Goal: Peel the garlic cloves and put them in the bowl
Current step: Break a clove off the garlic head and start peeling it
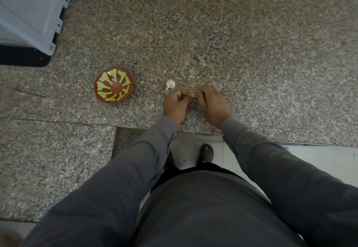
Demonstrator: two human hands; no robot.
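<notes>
A speckled granite table (232,43) carries a red bowl (113,85) with green markings. Right of the bowl lies a garlic piece (170,84). Just beyond that, the left hand (177,104) and right hand (212,103) meet, fingers curled and pinching something small and white between them, mostly hidden. A grey appliance (29,14) stands behind the bowl; pale floor tiles (186,150) show below the table's edge.

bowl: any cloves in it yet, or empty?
Empty. The bowl shows only its red-and-green pattern inside; no cloves visible.
</notes>
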